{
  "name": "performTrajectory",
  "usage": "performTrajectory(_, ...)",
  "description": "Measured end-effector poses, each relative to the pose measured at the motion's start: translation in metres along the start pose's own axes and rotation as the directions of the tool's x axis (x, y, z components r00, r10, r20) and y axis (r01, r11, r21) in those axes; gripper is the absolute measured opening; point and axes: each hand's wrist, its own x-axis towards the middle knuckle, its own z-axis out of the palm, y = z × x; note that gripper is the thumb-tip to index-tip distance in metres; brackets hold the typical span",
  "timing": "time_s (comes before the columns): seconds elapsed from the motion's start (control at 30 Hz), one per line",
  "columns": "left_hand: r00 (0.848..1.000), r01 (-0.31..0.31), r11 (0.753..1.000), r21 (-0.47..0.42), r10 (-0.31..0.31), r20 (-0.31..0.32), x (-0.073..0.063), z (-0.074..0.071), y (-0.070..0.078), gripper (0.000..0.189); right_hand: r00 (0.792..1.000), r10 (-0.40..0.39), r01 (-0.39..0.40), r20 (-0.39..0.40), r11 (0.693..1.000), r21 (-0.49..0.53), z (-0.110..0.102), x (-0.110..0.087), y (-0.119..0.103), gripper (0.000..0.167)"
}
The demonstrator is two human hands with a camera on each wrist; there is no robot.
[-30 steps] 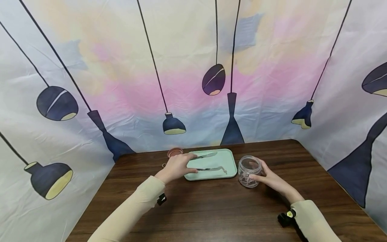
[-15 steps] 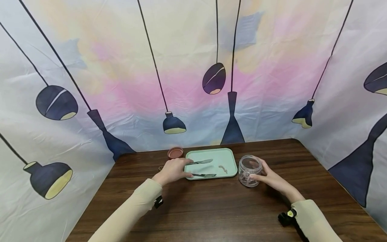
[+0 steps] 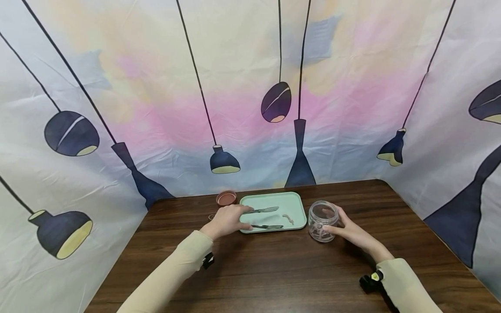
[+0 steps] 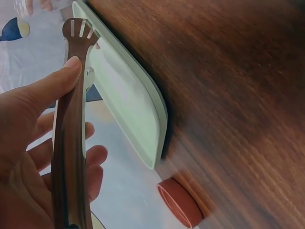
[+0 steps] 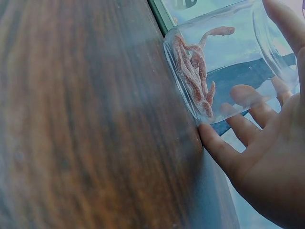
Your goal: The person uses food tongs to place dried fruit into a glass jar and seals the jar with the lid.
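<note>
Tongs [image 4: 71, 124] sit in the left hand [image 3: 227, 220], thumb pressing one arm and fingers against the other, so I read it as grasping them with the tips spread apart over the tray's near left part. From my end I can't tell whether those tips touch anything. I judge them light, smooth and springy metal; mid-arm seems the place to squeeze, with slotted tips doing the pinching.

Beyond the tips lies one loose pinkish strip [image 3: 288, 219] in the right half of the tray [image 3: 270, 198], which sits by the middle of the table's [image 3: 282, 269] far edge. I'd expect the strip to be light, soft and limp, perhaps slick; I would take it gently across its middle.

Just off the tray's right edge, toward the table's far right corner, the right hand [image 3: 350, 230] wraps the upright clear jar [image 3: 318, 219], steadying it by its wall. It looks rigid and slippery.

Counting what I see: one pair of tongs, one tray, one jar, one loose strip, several tangled strips [image 5: 190, 71] inside the jar (too overlapped to number), and one round red lid [image 3: 226, 198] near the table's far edge, toward its far left corner.
</note>
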Motion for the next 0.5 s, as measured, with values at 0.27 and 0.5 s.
performTrajectory(0.27,1.000,-0.010,1.000,-0.016,0.010,0.020,0.008,0.004,0.005,0.056,1.000,-0.003,0.003,0.007,1.000,-0.003,0.000,0.001,0.000,0.082)
performTrajectory(0.5,0.999,-0.018,0.999,-0.042,0.020,0.034,0.012,0.006,0.010,0.050,1.000,-0.006,0.006,0.002,1.000,-0.003,-0.001,0.000,0.000,0.082)
